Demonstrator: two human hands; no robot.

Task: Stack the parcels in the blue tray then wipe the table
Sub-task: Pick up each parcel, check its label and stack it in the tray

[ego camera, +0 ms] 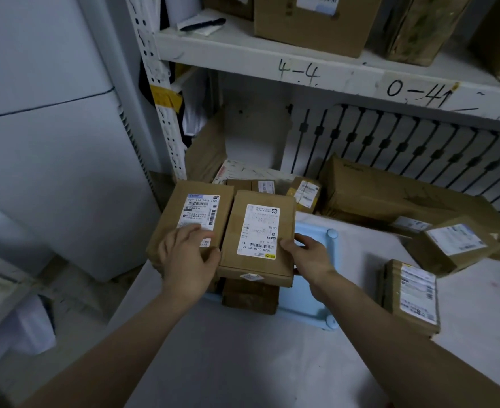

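Two parcels sat side by side on top of the stack in the blue tray [310,301]: left parcel [192,219] and right parcel [257,240]. Most of the tray was hidden under them; only its right side and two corner pegs showed. Lower parcels [250,295] in the stack were mostly covered, count unclear. Left hand [188,257] lay flat on the left parcel, fingers spread over its label, thumb at the seam between the two. Right hand [310,254] gripped the right parcel's right edge, fingertips on top, thumb hidden underneath. Right of those fingers, two more parcels [410,295] [451,245] lay on the white table [242,348], well apart from the tray. Beyond the fingers, a shelf [272,60] marked "4-4" held boxes cut off by the frame.
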